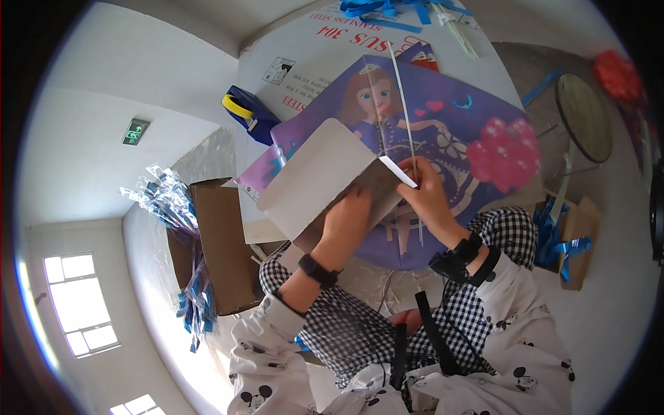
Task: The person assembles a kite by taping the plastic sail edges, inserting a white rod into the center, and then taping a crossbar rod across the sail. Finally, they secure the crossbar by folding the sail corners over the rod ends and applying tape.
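An open white cardboard box [308, 181] lies tilted over the lower part of a purple kite [443, 135] printed with a figure in a gown. Inside the box is my left hand [349, 213], its fingertips hidden by the shadowed interior. My right hand [427, 197] pinches the box's narrow white side flap at the right end. Close to that hand, a thin white rod [401, 93] runs lengthwise over the kite, passing by my fingers. Whether the fingers touch the rod is unclear.
The kite rests on a white printed board [304, 66]. A blue tape dispenser [250, 116] stands at its left edge, with blue ribbons [387, 8] at the far end. Cardboard boxes flank me, left [225, 252] and right [586, 245]. A round stool [584, 117] stands at right.
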Demonstrator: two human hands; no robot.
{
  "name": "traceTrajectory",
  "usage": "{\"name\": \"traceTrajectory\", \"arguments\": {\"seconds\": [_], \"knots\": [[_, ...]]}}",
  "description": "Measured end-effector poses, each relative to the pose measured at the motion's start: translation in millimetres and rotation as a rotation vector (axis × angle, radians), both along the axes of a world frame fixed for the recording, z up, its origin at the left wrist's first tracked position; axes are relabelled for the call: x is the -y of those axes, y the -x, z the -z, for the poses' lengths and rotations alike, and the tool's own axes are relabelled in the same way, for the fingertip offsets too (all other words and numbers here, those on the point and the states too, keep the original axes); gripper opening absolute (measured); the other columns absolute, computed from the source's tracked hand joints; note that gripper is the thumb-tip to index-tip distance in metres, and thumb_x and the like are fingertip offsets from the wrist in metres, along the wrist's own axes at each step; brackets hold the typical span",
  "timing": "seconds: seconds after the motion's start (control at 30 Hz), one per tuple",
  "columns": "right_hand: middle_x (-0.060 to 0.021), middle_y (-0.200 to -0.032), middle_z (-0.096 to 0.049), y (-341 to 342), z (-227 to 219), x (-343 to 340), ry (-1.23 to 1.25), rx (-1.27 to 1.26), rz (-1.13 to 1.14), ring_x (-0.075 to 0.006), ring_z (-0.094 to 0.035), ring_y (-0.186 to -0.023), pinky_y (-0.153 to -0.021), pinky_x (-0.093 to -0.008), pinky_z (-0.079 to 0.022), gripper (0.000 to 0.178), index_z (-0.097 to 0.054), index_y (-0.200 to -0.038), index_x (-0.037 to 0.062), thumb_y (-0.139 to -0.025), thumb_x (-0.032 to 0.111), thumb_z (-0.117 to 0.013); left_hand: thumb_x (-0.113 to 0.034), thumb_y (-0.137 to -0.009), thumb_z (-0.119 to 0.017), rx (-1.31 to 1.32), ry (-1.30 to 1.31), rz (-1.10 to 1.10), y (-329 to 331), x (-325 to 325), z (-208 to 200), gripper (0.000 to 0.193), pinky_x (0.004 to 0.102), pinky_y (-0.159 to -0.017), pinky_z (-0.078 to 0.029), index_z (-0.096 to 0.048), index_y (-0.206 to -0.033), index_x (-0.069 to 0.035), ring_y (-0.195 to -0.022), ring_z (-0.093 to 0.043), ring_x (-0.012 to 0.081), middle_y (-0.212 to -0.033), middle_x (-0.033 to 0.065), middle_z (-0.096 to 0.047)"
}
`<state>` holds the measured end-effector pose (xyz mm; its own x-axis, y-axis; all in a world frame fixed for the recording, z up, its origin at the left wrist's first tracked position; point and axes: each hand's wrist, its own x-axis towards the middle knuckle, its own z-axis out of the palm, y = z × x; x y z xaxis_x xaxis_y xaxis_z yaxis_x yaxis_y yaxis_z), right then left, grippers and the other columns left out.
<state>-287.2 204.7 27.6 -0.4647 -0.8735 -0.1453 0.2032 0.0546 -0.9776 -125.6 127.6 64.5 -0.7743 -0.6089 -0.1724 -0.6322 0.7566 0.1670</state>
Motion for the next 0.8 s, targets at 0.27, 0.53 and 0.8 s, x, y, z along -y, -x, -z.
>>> {"name": "traceTrajectory", "arguments": {"seconds": [0.27, 0.53, 0.8], "knots": [[0.0033, -0.067, -0.037, -3, 6, 4, 0.030, -0.027, 0.027, -0.0074, -0.039, -0.062, -0.058, -0.0249, -0.034, 0.025, -0.053, -0.101, 0.0013, -0.076, 0.002, -0.060, 0.001, -0.079, -0.059, -0.116, -0.024, 0.110, 45, 18, 12, 0.028, 0.0420, -0.080, -0.052, -0.061, -0.107, 0.001, -0.096, -0.062, 0.0375, -0.106, 0.0201, -0.061], [0.0021, -0.075, -0.048, 1, 5, -1, -0.017, -0.058, -0.007, -0.0056, -0.043, -0.067, -0.060, -0.0234, -0.036, 0.024, -0.053, -0.100, 0.0025, -0.077, 0.000, -0.058, -0.008, -0.084, -0.057, -0.120, -0.095, 0.046, 58, 23, 24, 0.024, 0.0418, -0.079, -0.054, -0.064, -0.105, 0.002, -0.095, -0.065, 0.0361, -0.102, 0.0220, -0.065], [0.0003, -0.078, -0.051, 0, 8, 1, 0.000, -0.076, -0.001, -0.0083, -0.046, -0.069, -0.063, -0.0248, -0.039, 0.024, -0.052, -0.101, 0.0015, -0.077, 0.000, -0.058, -0.011, -0.085, -0.058, -0.065, -0.092, -0.051, 63, 19, 19, 0.021, 0.0434, -0.075, -0.054, -0.066, -0.101, 0.001, -0.092, -0.067, 0.0366, -0.099, 0.0208, -0.067]]}}
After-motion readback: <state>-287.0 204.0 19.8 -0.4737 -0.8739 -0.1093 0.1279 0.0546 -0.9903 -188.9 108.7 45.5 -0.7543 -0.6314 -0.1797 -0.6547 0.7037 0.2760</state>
